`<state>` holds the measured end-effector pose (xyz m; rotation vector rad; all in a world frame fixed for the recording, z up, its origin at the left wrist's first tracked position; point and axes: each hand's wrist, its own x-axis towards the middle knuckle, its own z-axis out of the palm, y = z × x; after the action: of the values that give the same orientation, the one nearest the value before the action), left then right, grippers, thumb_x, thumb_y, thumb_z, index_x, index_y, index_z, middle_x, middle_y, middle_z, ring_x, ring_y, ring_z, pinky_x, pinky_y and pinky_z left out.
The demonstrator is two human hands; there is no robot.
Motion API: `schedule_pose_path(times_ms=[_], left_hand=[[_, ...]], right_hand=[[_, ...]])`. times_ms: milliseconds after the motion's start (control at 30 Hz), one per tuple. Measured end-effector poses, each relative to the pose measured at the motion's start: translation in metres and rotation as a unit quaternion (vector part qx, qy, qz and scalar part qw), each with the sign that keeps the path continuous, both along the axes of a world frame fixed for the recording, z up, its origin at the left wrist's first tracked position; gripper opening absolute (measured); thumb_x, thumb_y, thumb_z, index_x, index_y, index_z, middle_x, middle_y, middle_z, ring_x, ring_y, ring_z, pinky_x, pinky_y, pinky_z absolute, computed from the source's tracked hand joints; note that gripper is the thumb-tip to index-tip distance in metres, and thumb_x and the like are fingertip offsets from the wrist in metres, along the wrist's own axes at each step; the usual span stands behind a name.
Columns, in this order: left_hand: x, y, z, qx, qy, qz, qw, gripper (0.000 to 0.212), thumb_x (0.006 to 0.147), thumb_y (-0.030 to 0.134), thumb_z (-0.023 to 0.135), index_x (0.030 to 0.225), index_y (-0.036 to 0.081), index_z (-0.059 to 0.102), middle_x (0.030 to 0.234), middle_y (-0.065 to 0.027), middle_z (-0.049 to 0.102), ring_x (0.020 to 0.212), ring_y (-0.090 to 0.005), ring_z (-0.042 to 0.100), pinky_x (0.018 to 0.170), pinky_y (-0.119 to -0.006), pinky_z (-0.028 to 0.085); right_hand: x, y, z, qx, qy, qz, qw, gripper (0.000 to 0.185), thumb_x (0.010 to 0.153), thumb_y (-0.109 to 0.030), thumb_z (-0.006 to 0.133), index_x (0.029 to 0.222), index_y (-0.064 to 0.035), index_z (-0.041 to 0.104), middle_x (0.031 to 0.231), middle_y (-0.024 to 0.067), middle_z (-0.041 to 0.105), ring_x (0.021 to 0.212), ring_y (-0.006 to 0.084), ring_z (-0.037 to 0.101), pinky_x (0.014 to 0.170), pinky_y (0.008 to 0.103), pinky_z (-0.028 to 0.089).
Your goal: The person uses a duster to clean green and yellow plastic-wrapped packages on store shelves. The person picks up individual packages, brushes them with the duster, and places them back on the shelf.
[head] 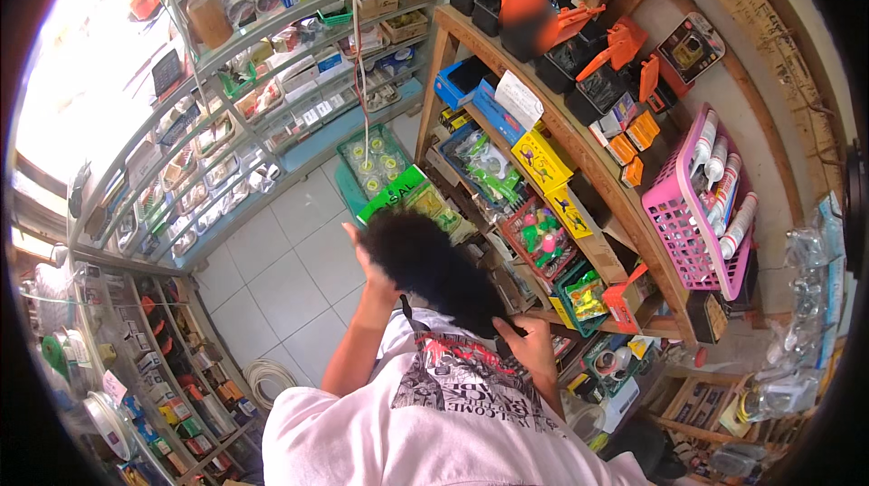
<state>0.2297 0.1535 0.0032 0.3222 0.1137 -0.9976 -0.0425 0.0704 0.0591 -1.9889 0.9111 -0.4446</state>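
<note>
A black, fluffy object, apparently a feather duster (434, 269), lies slantwise in front of my chest. My right hand (533, 345) grips its narrower lower end. At the wide upper end, my left hand (372, 267) is against its left side; the dark fluff hides part of the fingers. Behind the fluff, a green-topped plastic pack (400, 193) bears large writing. Just above it, a green basket (349, 146) holds several clear round containers with yellowish centres.
A wooden shelf (577, 133) with boxes, bins and a pink basket (686, 228) of tubes stands at right. Glass display shelves (299, 153) run along the upper left. Stocked racks (146, 323) stand lower left, near coiled cable (268, 377) on the tiled floor (285, 269).
</note>
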Motion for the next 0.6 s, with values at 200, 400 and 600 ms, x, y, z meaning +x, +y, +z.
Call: schedule_pose_path(times_ms=[200, 400, 600], left_hand=[[-0.003, -0.002, 0.012, -0.009, -0.031, 0.021, 0.999, 0.085, 0.090, 0.075, 0.021, 0.140, 0.010, 0.044, 0.139, -0.0144, 0.049, 0.127, -0.0339, 0.046, 0.111, -0.052, 0.031], [-0.006, -0.004, -0.003, -0.122, -0.044, -0.004, 0.992, 0.071, 0.095, 0.066, 0.029, 0.143, 0.015, 0.040, 0.143, -0.0080, 0.045, 0.132, -0.0306, 0.042, 0.113, -0.050, 0.029], [-0.009, -0.005, 0.005, -0.084, -0.025, -0.063, 0.994, 0.070, 0.096, 0.063, 0.030, 0.146, 0.014, 0.037, 0.145, -0.0085, 0.043, 0.134, -0.0309, 0.040, 0.114, -0.048, 0.028]], right_hand=[[0.006, 0.003, 0.009, 0.015, -0.001, -0.035, 0.999, 0.034, 0.085, -0.020, 0.073, 0.069, 0.0051, 0.057, 0.058, 0.0163, 0.052, 0.050, 0.0184, 0.042, 0.050, 0.0344, 0.037], [0.018, 0.003, 0.023, 0.013, -0.009, -0.038, 0.999, 0.032, 0.085, -0.021, 0.072, 0.073, 0.0054, 0.061, 0.061, 0.0189, 0.056, 0.050, 0.0224, 0.046, 0.051, 0.0357, 0.038], [0.016, -0.001, 0.009, 0.011, 0.012, -0.033, 0.999, 0.035, 0.085, -0.022, 0.073, 0.069, 0.0055, 0.058, 0.059, 0.0182, 0.053, 0.051, 0.0196, 0.042, 0.051, 0.0347, 0.038]])
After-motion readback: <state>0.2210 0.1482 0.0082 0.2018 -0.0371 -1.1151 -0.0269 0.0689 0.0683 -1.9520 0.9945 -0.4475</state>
